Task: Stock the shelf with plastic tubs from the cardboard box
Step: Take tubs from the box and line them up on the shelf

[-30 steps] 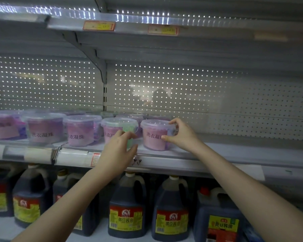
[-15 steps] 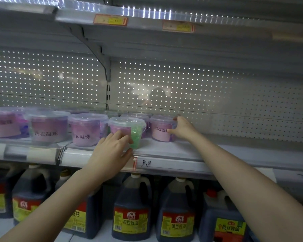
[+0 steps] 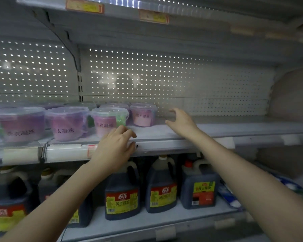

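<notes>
Head view showed the left hand (image 3: 115, 147) raised in front of the shelf (image 3: 234, 127) edge, its grip loose: fingers lightly curled and holding nothing, the fingertips just before the pink-and-green tub (image 3: 109, 121); whether they touched it could not be told. The right hand (image 3: 180, 124) hovered over the shelf with its grip apart, fingers spread, near the rightmost tub (image 3: 143, 115) but clear of it. That tub stood upright, set a little further back than its neighbour. To the left, two larger-looking purple tubs (image 3: 66, 123) lined the front edge, with more tubs blurred behind them. A perforated back panel (image 3: 173, 81) rose behind the row. Yellow price tags (image 3: 84, 6) hung on the upper shelf. Dark soy sauce jugs (image 3: 122, 193) stood on the lower shelf beneath the arms.
</notes>
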### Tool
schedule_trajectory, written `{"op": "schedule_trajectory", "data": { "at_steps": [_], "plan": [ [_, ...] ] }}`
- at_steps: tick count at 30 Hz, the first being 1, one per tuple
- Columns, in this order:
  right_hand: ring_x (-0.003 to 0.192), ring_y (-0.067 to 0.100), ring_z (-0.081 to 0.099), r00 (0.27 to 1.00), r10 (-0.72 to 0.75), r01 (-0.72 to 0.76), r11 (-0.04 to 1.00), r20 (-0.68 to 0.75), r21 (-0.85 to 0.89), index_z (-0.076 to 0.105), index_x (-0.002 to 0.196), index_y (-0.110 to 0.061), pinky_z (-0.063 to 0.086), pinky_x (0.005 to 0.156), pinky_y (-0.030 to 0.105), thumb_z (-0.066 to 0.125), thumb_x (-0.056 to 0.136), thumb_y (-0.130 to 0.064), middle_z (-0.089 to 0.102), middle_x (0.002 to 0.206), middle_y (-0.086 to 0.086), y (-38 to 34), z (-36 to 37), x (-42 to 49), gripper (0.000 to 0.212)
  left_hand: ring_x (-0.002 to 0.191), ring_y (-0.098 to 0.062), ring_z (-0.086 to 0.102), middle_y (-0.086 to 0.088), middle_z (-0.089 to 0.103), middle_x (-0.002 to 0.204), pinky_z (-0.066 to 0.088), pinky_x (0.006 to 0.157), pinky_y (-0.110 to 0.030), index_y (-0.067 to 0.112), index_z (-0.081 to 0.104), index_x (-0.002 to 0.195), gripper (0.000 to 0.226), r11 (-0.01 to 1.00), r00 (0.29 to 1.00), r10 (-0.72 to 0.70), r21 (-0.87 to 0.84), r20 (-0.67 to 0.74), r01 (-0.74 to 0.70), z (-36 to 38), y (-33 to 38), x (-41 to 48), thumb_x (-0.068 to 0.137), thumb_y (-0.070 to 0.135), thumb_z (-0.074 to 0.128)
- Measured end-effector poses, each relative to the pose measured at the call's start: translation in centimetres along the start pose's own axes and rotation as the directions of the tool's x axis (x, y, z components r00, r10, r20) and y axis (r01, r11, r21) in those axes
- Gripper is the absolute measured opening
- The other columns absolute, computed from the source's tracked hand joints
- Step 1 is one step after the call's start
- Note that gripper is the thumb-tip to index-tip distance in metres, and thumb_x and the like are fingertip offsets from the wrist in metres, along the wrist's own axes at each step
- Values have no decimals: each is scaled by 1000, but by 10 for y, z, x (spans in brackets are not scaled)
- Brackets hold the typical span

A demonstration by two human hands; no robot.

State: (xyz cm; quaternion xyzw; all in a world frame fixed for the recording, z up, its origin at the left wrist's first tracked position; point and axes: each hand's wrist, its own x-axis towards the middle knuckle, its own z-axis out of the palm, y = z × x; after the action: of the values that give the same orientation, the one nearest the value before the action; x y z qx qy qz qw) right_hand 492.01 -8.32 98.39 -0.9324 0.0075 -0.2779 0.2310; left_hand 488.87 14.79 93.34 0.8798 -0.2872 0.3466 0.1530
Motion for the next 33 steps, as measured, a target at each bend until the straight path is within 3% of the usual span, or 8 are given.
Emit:
{"op": "schedule_trajectory", "data": {
  "at_steps": [4, 8, 17, 24, 28, 33],
  "plan": [
    [123, 27, 46, 993, -46, 20, 973, -108, -228, 42, 138, -15, 36, 101, 36, 48, 94, -19, 52, 135, 8, 24, -34, -52, 45, 102, -22, 52, -1, 54, 114, 43, 83, -35, 20, 59, 119, 28, 992, 994, 105, -76, 9, -104, 19, 37, 6, 92, 29, 53],
    [128, 25, 39, 986, -56, -6, 928, -157, -374, 42, 137, -16, 26, 105, 35, 47, 93, -18, 47, 140, 6, 60, -65, -106, 45, 97, -28, 55, -6, 56, 109, 42, 76, -38, 14, 61, 113, 26, 973, 979, 201, -116, 20, -198, 45, 83, 11, 89, 21, 57],
    [136, 25, 34, 976, 179, -218, 817, -126, -533, 43, 138, -15, 24, 112, 39, 52, 89, -15, 38, 148, 8, 180, -116, -229, 51, 74, -36, 58, -12, 59, 89, 44, 61, -38, 10, 66, 93, 18, 910, 901, 407, -158, 153, -384, 121, 220, -4, 77, 16, 70],
    [127, 29, 41, 911, 396, -384, 714, -115, -586, 48, 131, -12, 28, 103, 39, 52, 83, -10, 48, 137, 9, 272, -142, -351, 48, 108, -33, 52, -10, 55, 117, 40, 85, -39, 16, 60, 117, 30, 866, 816, 487, -295, 312, -404, 193, 334, -55, 89, 24, 53],
    [127, 29, 42, 853, 497, -493, 668, -159, -557, 50, 129, -14, 27, 104, 41, 49, 85, -9, 49, 136, 9, 317, -145, -422, 44, 111, -33, 50, -12, 51, 119, 39, 91, -40, 13, 55, 119, 32, 820, 714, 568, -360, 409, -446, 228, 386, -91, 90, 24, 48],
    [133, 26, 35, 717, 681, -636, 553, -148, -537, 44, 136, -15, 23, 111, 42, 47, 88, -11, 44, 142, 5, 358, -140, -508, 48, 115, -28, 48, -8, 49, 125, 38, 94, -38, 17, 52, 125, 34, 767, 603, 642, -417, 474, -488, 268, 438, -143, 93, 29, 45]
  ]
}}
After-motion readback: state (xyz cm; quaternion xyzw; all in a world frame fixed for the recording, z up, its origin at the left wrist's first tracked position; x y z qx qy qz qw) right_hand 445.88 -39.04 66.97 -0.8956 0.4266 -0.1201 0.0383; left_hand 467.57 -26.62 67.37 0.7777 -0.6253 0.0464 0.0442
